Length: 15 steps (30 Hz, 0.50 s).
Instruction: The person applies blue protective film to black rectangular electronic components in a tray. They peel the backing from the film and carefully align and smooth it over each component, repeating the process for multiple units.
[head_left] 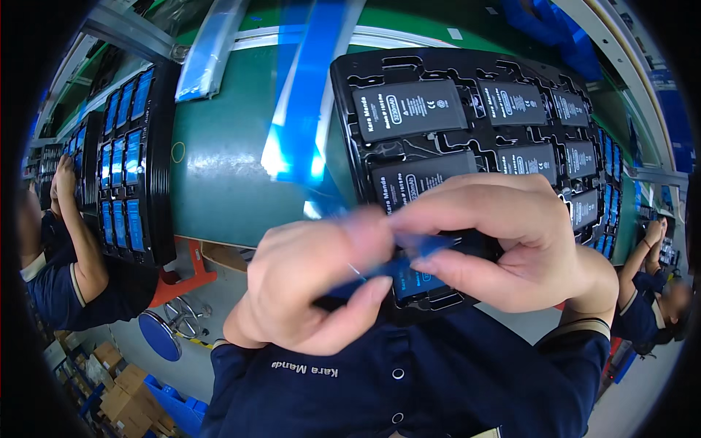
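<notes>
"Left fingers (356,312) are showing blurred: clamped?"

"From afar, I cannot tell; right fingers (471,276) are pinching blue film (432,245) over the black tray (453,58). I'm judging this film preparation; next is calling for straightening."

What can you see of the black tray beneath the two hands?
The black tray looks like glossy moulded plastic with shaped recesses and narrow channels. It lies recess side up at the green table. Flat, dark rectangular batteries with pale printing sit in its recesses. The left hand and right hand hide part of its near side; whether they touch it is unclear.
</notes>
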Each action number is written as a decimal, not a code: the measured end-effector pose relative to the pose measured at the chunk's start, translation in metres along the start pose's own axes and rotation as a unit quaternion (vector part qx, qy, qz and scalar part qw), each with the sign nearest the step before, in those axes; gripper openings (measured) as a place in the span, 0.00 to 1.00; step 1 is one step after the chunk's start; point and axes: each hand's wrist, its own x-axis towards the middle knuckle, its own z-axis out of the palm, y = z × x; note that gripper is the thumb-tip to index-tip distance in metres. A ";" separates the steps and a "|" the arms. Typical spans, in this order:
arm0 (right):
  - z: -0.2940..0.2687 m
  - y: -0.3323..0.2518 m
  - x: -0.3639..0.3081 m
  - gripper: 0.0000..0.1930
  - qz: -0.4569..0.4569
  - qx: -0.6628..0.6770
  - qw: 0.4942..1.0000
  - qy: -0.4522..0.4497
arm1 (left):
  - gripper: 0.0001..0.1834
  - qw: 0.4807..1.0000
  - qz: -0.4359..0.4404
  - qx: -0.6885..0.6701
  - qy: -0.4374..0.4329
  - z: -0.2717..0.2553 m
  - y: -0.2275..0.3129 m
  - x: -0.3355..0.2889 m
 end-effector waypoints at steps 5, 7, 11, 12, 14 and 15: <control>0.010 0.009 -0.003 0.16 -0.060 -0.076 0.995 0.036 | 0.19 0.987 0.076 0.136 -0.038 -0.009 -0.007 0.012; 0.011 0.008 -0.002 0.15 -0.094 -0.086 0.990 0.065 | 0.16 0.983 0.085 0.154 -0.045 -0.008 -0.010 0.011; 0.003 0.007 -0.003 0.10 -0.121 -0.047 0.989 0.076 | 0.15 0.979 0.066 0.180 -0.068 -0.017 -0.007 0.016; 0.002 0.006 -0.003 0.08 -0.117 -0.032 0.989 0.081 | 0.15 0.978 0.058 0.190 -0.057 -0.020 -0.007 0.017; -0.017 0.004 -0.006 0.07 -0.078 -0.017 0.992 0.096 | 0.16 0.984 0.006 0.178 0.015 -0.031 -0.010 0.013; -0.024 0.002 -0.010 0.06 -0.052 -0.015 0.991 0.119 | 0.22 0.987 -0.032 0.141 0.076 -0.037 -0.014 0.009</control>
